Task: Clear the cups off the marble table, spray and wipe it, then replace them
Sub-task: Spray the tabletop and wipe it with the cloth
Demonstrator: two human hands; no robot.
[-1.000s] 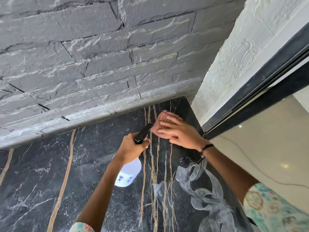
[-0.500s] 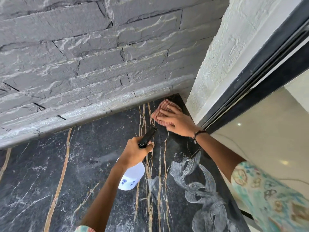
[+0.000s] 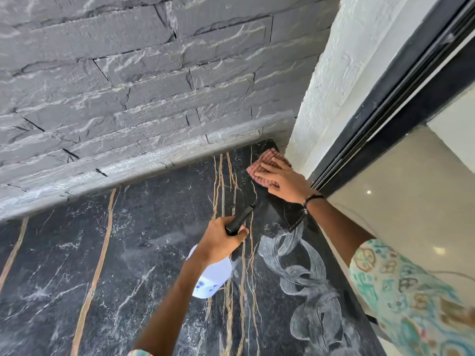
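right hand (image 3: 284, 179) on cloth (image 3: 259, 164), marble table (image 3: 128, 253) corner

Marble table (image 3: 77, 278) open across its left and near parts. Far edge blocked by grey stone wall (image 3: 128, 86); far-right corner boxed by white plaster wall (image 3: 334, 86), occupied by cloth (image 3: 267, 160) under right hand (image 3: 282, 179). Left hand (image 3: 221, 242) with spray bottle (image 3: 213, 276) sits mid-table.

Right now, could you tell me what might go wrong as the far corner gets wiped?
The right hand presses the checked cloth close against the white wall, so knuckles may scrape the rough plaster. The left hand grips the spray bottle hanging above the marble table; it could knock the stone. Wet streaks may dry unwiped.
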